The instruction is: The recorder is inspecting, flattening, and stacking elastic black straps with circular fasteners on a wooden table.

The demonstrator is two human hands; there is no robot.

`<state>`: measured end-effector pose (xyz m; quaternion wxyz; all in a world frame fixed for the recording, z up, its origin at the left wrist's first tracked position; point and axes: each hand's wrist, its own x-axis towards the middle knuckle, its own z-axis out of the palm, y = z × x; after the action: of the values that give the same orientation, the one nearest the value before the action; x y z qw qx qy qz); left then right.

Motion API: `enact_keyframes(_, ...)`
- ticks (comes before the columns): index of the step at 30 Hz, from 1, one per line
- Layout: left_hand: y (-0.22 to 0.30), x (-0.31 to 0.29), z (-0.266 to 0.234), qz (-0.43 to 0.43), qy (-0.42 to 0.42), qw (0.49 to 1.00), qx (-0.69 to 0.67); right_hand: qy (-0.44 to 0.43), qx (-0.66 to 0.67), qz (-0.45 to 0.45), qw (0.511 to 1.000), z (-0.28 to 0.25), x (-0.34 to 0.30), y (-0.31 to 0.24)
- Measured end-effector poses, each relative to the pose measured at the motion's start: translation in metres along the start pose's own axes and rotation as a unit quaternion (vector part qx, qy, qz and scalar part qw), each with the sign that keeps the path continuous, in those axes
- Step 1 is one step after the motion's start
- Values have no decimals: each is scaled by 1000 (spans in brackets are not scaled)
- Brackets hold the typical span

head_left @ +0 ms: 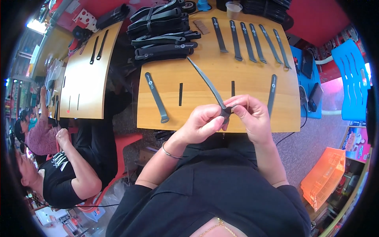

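Between my two hands, over the table's front edge, is a grey strap with its long end slanting up and away to the left. My left hand pinches the strap's near end, thumb on top. Opposite it, my right hand grips the same end with thumb and fingertips; the fingers partly hide that end. Another grey strap lies left of my hands, and one more lies just beyond my right hand. Two short black strips show on the wooden tabletop.
Bundled straps are stacked at the back left, beside a row of several single straps. A clear cup stands at the far edge. A blue stool and an orange crate are at right. A person sits left, by another table.
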<state>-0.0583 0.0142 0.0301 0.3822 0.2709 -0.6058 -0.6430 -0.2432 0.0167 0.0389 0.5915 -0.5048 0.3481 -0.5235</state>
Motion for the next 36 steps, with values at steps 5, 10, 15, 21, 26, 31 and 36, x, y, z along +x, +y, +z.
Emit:
enact_keyframes(5,-4,-19,-17,-3,-92,995,-50,85,-48,-60,993,-40,4,-20)
enact_keyframes(10,-9,-15,-8,-97,-65,993,-20,-2,-193,-6,981,-15,-5,-30)
enact_keyframes(15,-8,-7,-1,-148,5,977,-151,-47,-382,-214,898,2,-6,-14)
enact_keyframes(21,-3,-5,6,-86,-22,978,-190,-30,-356,-149,922,1,-17,-18)
enact_keyframes(26,-1,-4,8,-99,-36,965,-240,6,-228,-25,973,4,-23,-18)
enact_keyframes(31,-13,-4,4,-171,-30,952,-251,-17,-273,-114,955,8,-18,-17)
enact_keyframes(36,-2,-1,20,-148,55,974,-162,7,-381,-227,896,11,-15,-10)
